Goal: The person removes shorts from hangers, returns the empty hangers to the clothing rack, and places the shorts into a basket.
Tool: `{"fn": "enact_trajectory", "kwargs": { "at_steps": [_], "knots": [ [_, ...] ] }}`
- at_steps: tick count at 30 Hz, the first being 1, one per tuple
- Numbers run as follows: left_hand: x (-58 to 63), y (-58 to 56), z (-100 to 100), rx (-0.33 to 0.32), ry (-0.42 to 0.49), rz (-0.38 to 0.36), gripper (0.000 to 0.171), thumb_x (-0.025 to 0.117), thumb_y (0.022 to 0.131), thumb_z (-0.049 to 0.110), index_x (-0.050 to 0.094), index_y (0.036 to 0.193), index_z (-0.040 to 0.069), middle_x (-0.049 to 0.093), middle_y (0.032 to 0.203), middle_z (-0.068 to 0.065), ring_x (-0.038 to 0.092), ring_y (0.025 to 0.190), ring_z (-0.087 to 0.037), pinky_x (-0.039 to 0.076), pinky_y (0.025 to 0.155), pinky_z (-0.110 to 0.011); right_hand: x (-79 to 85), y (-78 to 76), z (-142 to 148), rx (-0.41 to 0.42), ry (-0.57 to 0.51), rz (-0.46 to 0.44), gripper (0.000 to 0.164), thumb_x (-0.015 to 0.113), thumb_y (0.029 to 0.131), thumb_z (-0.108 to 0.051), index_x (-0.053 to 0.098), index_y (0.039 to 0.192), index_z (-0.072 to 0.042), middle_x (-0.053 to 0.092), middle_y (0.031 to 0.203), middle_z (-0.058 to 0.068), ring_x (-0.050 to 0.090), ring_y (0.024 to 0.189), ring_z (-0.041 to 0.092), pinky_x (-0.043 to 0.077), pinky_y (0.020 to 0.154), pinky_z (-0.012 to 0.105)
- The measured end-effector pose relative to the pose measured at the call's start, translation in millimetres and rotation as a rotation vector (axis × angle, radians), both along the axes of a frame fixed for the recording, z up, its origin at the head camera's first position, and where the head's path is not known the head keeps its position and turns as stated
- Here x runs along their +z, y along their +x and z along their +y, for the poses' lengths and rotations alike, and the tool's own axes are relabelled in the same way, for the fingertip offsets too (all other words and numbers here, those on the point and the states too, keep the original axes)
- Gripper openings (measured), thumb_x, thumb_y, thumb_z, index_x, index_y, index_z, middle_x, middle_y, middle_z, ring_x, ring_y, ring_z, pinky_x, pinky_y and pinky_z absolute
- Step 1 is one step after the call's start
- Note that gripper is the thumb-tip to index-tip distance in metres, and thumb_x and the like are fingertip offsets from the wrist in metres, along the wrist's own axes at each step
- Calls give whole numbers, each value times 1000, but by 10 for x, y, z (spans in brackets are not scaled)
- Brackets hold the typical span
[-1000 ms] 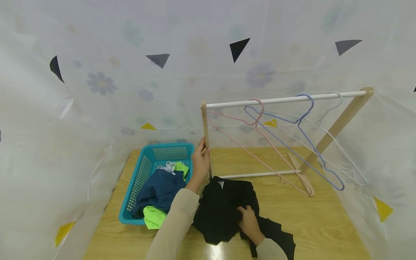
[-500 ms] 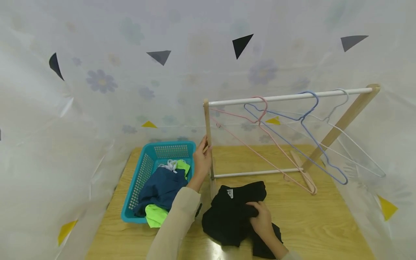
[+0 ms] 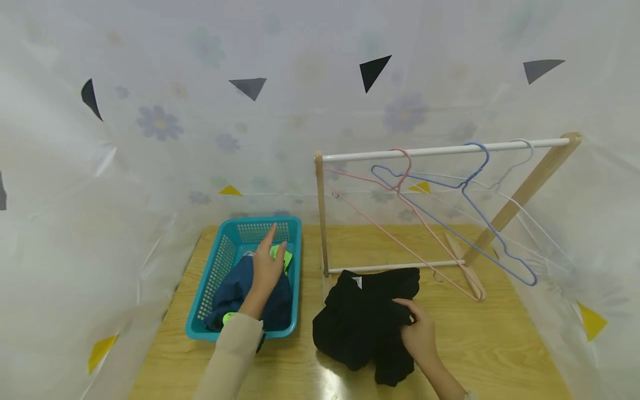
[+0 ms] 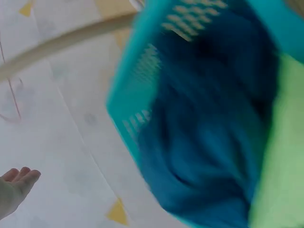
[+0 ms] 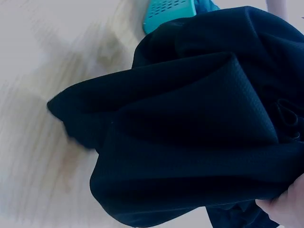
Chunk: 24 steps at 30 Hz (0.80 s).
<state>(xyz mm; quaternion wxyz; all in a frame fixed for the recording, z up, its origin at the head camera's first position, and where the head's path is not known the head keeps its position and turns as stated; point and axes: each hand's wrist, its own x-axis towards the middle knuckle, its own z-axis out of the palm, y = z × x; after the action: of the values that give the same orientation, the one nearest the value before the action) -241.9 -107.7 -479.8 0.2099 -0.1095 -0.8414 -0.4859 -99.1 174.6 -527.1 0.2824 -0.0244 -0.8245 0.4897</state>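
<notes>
A black garment with a small white label lies bunched at the foot of the clothes rack; its exact kind is unclear. My right hand pinches its right side, and in the right wrist view loose folds of the cloth spread past the fingers. Over the turquoise basket hovers my left hand, fingers spread, nothing held. Beneath it are a navy garment and a bright green cloth. The left wrist view shows those clothes blurred, with the left hand's fingertips at the lower left.
The rack's white rail carries a pink hanger, a blue hanger and a white hanger. A wooden post stands between basket and hangers. Plastic sheeting surrounds the wooden table.
My left hand has let go of the rack's left post and moved left over the basket. The right hand has drawn the black garment rightward, away from the post.
</notes>
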Motion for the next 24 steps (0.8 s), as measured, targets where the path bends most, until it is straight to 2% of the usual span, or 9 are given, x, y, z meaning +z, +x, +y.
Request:
{"fn": "enact_trajectory", "kwargs": {
  "at_steps": [3,5,7,10,12,16,19,21,24],
  "knots": [
    [-106,133,-396,102,-80,2,47,56,88,7,42,132,-1,45,133,-24,42,123,-38,37,99,-51,70,6,-27,3,0,25,57,39,50,34,67,87,1,61,79,7,47,85,-15,38,71,-2],
    [-197,226,-650,153,-120,-25,47,56,88,6,42,132,-2,43,133,-26,40,124,-40,36,100,-53,182,36,-76,-7,10,21,56,39,50,34,67,86,2,60,77,7,46,79,-13,37,64,1],
    [-311,305,-881,184,-156,-59,47,56,88,5,42,131,-4,42,133,-28,39,124,-42,35,100,-53,209,43,-93,-18,20,13,56,40,50,35,67,85,1,59,76,6,44,74,-10,34,60,5],
    [-496,402,-1179,223,-219,-120,46,54,88,4,41,131,-6,42,132,-30,39,123,-44,35,99,-55,231,48,-112,-19,25,24,56,40,50,35,67,85,1,59,75,5,44,73,-8,34,61,4],
    [-604,467,-1344,252,-250,-150,44,54,88,2,42,129,-8,44,129,-32,41,120,-45,36,97,-56,163,19,-95,-2,34,54,57,41,50,36,68,85,-1,60,76,5,45,75,-9,36,62,3],
    [-771,587,-1611,337,-266,-241,43,53,87,0,41,127,-13,44,126,-34,41,116,-48,35,96,-57,205,-6,-130,45,48,73,57,42,51,35,68,85,-3,61,75,6,47,74,-9,39,62,4],
    [-840,649,-1739,355,-230,-336,43,49,88,-1,38,128,-15,41,127,-37,39,117,-50,35,97,-58,292,-17,-169,75,63,56,60,39,50,35,69,85,-4,61,77,5,46,71,-7,38,58,8],
    [-868,679,-1801,358,-208,-381,42,48,88,-3,37,127,-17,41,126,-38,42,114,-51,38,94,-57,364,-21,-209,98,73,59,63,36,47,34,69,85,-4,61,78,5,45,69,-5,37,55,10],
    [-898,706,-1851,353,-173,-399,39,47,87,-6,40,123,-19,47,119,-39,50,104,-52,45,86,-54,468,-31,-287,137,75,85,64,35,45,34,69,84,-3,61,79,7,45,71,-5,37,55,11]
  ]
}}
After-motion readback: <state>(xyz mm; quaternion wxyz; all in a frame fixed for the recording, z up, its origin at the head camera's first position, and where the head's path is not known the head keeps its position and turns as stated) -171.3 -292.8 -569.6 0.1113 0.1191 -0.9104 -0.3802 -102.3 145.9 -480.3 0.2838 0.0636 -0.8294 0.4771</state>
